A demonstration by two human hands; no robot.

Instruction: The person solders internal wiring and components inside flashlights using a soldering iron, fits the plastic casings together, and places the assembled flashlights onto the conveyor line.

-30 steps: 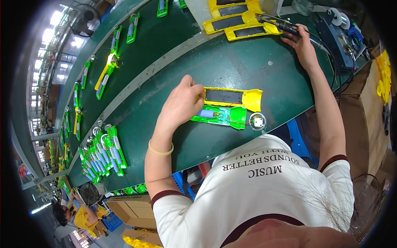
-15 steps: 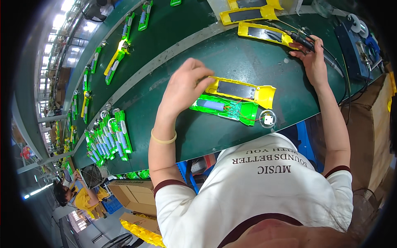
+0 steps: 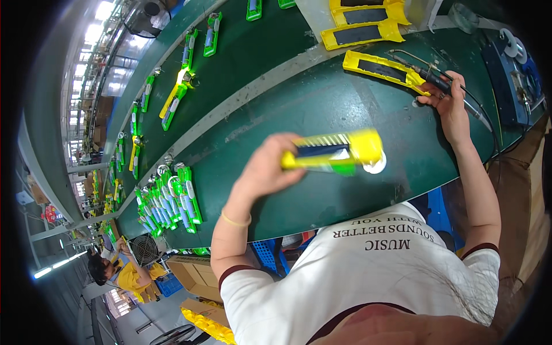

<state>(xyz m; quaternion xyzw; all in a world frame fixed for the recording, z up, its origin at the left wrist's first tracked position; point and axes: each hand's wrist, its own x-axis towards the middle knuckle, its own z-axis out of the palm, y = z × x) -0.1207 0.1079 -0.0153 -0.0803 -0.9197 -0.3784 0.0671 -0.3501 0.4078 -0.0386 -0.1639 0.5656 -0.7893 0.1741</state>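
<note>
Left hand (image 3: 267, 169) clenched around yellow-green housing (image 3: 333, 152), lifted above green bench (image 3: 322, 109). Right hand (image 3: 451, 106) gripping soldering iron (image 3: 434, 80) beside yellow shell (image 3: 382, 68).

light: bright, ceiling tubes upper left | blur: raised yellow part (image 3: 333, 152) | edges: fisheye-bent, black

Left hand (image 3: 265, 172) now lifted off the green table (image 3: 322, 109), raising the yellow-and-green plastic casing (image 3: 333, 154), previously lying flat
</note>
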